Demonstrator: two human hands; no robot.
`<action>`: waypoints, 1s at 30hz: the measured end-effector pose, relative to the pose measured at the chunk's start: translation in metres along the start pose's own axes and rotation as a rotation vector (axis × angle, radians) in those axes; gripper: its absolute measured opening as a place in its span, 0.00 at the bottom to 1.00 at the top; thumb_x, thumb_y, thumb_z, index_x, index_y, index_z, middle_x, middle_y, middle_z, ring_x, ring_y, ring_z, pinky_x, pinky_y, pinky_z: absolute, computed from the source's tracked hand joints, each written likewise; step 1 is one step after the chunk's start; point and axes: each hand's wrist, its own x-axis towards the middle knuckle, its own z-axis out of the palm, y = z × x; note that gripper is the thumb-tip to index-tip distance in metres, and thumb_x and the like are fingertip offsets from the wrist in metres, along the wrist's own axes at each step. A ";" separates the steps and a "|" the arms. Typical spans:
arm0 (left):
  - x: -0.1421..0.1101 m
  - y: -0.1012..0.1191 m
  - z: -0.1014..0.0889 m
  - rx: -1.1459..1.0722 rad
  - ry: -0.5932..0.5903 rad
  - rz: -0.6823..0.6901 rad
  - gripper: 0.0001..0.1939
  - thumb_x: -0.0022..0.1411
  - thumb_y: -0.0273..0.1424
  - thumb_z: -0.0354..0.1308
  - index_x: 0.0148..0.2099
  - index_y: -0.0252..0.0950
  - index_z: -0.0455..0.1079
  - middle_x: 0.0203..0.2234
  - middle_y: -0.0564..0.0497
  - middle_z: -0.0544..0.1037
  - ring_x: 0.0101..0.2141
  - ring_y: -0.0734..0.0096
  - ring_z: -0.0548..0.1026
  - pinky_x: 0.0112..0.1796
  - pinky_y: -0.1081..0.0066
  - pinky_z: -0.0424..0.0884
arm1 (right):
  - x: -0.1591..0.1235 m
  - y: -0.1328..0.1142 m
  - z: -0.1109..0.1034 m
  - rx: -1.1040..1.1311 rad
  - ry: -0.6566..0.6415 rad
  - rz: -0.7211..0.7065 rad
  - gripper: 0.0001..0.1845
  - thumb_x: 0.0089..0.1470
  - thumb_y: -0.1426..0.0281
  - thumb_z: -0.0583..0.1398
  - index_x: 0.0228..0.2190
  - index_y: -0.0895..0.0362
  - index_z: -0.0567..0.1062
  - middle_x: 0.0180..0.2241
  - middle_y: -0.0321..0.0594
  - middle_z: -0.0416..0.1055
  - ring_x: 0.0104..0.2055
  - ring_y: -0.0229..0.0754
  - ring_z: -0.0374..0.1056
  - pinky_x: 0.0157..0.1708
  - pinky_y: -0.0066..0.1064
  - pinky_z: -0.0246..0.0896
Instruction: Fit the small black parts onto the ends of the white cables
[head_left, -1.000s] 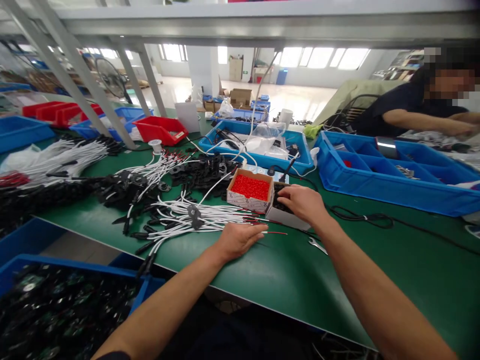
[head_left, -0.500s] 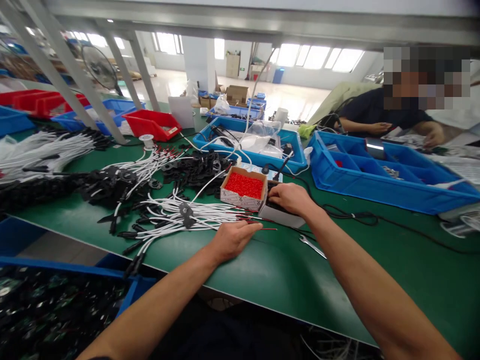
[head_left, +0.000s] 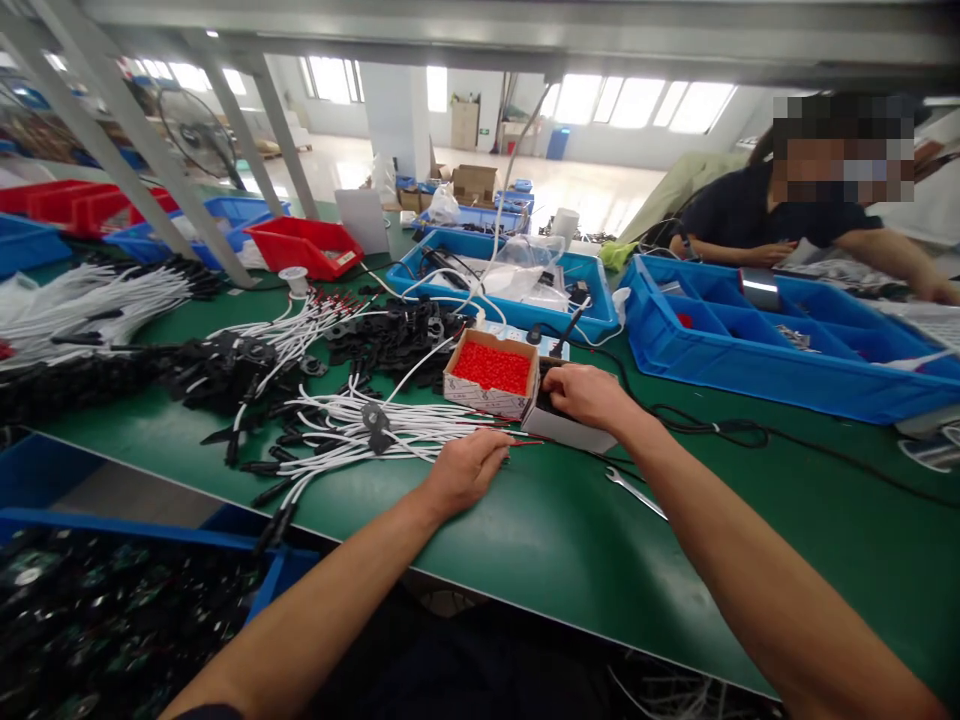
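Note:
My left hand (head_left: 469,470) is closed at the wire ends of a fan of white cables (head_left: 409,425); a thin red wire (head_left: 529,442) pokes out past the fingertips. The cable in the fingers is mostly covered by the hand. My right hand (head_left: 585,393) reaches into a small white box (head_left: 566,430) of black contents, fingers curled down inside. What those fingertips pinch is hidden. Against that box stands an open carton (head_left: 487,402) filled with small red pieces (head_left: 491,368). A dark flat bracket (head_left: 376,428) lies across the white cables.
An open-end wrench (head_left: 636,493) lies right of my hands. Behind are a blue tray (head_left: 420,290), a divided blue bin (head_left: 750,375), a power strip (head_left: 555,345) and black brackets (head_left: 390,340). A black cord (head_left: 825,450) runs right. Another person (head_left: 750,220) sits across the bench.
My left hand has shifted slightly up and its fingers have curled in more, with the red wire drawn back. My right hand stays in the box. The other person's arm has stretched right.

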 end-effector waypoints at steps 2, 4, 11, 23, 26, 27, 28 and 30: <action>0.001 0.000 0.000 -0.017 -0.004 0.004 0.12 0.69 0.30 0.50 0.51 0.39 0.70 0.43 0.50 0.77 0.45 0.69 0.75 0.48 0.68 0.70 | 0.001 0.003 0.001 0.007 -0.037 -0.031 0.13 0.53 0.65 0.57 0.38 0.50 0.79 0.37 0.39 0.76 0.37 0.45 0.68 0.30 0.30 0.52; 0.001 0.000 -0.001 -0.027 -0.001 0.002 0.13 0.69 0.30 0.50 0.52 0.39 0.70 0.44 0.50 0.77 0.45 0.70 0.75 0.48 0.69 0.70 | 0.003 0.004 0.001 0.009 -0.071 -0.033 0.12 0.54 0.63 0.57 0.37 0.49 0.79 0.36 0.39 0.76 0.36 0.45 0.68 0.31 0.30 0.52; 0.001 -0.001 0.000 -0.048 0.005 -0.001 0.13 0.68 0.33 0.53 0.51 0.40 0.72 0.42 0.52 0.78 0.42 0.71 0.75 0.45 0.71 0.70 | 0.009 -0.001 -0.001 -0.019 -0.075 -0.011 0.08 0.50 0.68 0.59 0.31 0.53 0.78 0.32 0.40 0.75 0.33 0.45 0.68 0.27 0.31 0.49; 0.002 0.002 -0.001 -0.029 0.090 -0.049 0.09 0.67 0.31 0.53 0.45 0.39 0.74 0.38 0.53 0.79 0.40 0.73 0.76 0.44 0.72 0.69 | -0.076 -0.037 0.011 0.964 0.458 -0.010 0.12 0.60 0.64 0.59 0.42 0.55 0.78 0.35 0.40 0.75 0.35 0.40 0.70 0.35 0.31 0.65; 0.002 0.001 0.000 -0.016 0.117 -0.018 0.09 0.66 0.30 0.54 0.44 0.38 0.74 0.37 0.52 0.79 0.39 0.72 0.76 0.43 0.72 0.70 | -0.096 -0.057 0.045 1.356 0.416 0.133 0.13 0.57 0.62 0.62 0.42 0.56 0.77 0.33 0.41 0.75 0.31 0.39 0.70 0.28 0.29 0.66; 0.002 0.001 0.001 -0.009 0.122 -0.009 0.08 0.66 0.30 0.54 0.44 0.38 0.74 0.37 0.52 0.79 0.39 0.72 0.76 0.43 0.72 0.70 | -0.099 -0.062 0.055 1.450 0.402 0.164 0.13 0.56 0.62 0.63 0.41 0.57 0.77 0.33 0.41 0.75 0.30 0.39 0.70 0.28 0.29 0.67; 0.003 0.001 0.001 -0.003 0.124 -0.003 0.08 0.66 0.30 0.55 0.44 0.37 0.74 0.37 0.52 0.79 0.39 0.72 0.76 0.43 0.72 0.70 | -0.100 -0.065 0.063 1.527 0.391 0.186 0.14 0.54 0.63 0.65 0.40 0.57 0.76 0.33 0.41 0.75 0.31 0.39 0.70 0.28 0.29 0.68; 0.003 0.000 0.003 0.010 0.117 -0.002 0.09 0.65 0.30 0.55 0.44 0.37 0.74 0.37 0.52 0.79 0.39 0.72 0.76 0.42 0.73 0.70 | -0.098 -0.068 0.073 1.629 0.380 0.205 0.14 0.52 0.64 0.66 0.40 0.57 0.76 0.33 0.40 0.75 0.31 0.39 0.71 0.30 0.30 0.70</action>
